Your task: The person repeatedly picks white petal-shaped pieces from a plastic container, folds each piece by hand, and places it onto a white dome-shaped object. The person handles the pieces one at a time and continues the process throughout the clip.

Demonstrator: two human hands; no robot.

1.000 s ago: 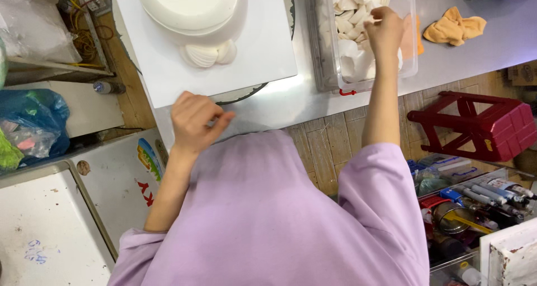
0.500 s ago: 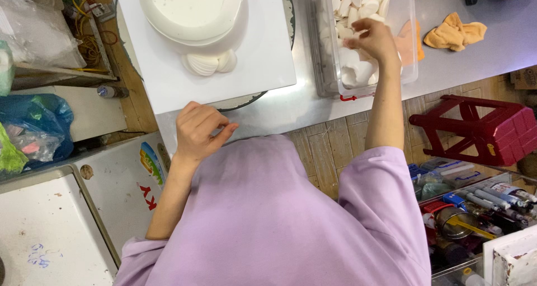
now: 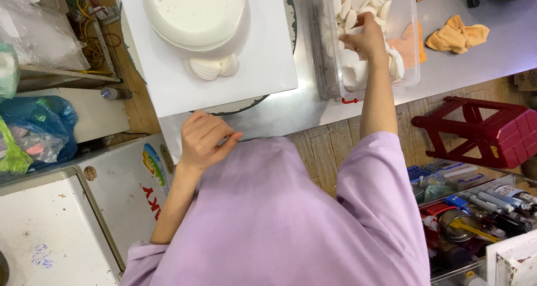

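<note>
A round white cake (image 3: 193, 12) stands on a white square board (image 3: 263, 57) over a dark turntable. A few white petal-shaped pieces (image 3: 211, 68) lean against the cake's near side. My left hand (image 3: 204, 140) rests at the table's near edge, against my purple shirt, with the fingers curled together and nothing visible in them. My right hand (image 3: 369, 37) reaches into a clear plastic box (image 3: 321, 45) of white petal pieces (image 3: 352, 6). Its fingertips are buried among the pieces, so its grip is hidden.
Orange cloths (image 3: 456, 34) lie on the steel table (image 3: 291, 110) to the right of the box. A red plastic stool (image 3: 481, 132) and a bin of tools (image 3: 475, 208) sit on the floor at right. A blue bag (image 3: 39, 124) and white cabinets (image 3: 61, 230) are at left.
My right hand has pushed further into the box and lowered among the white pieces. My left hand has stayed at the table edge.
</note>
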